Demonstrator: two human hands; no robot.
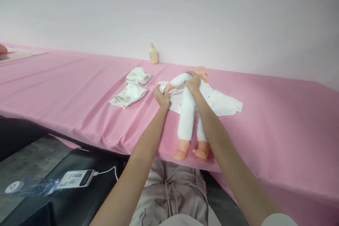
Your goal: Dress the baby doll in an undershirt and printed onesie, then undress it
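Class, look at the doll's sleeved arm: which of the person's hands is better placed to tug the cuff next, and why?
Probably the left hand: it grips the cuff of the baby doll, beside its wrist. The right hand holds up near the shoulder.

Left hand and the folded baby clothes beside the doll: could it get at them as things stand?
Probably yes, once it lets go. The left hand grips the doll by its sleeve cuff. The folded clothes lie just to its left on the pink tablecloth, with nothing between.
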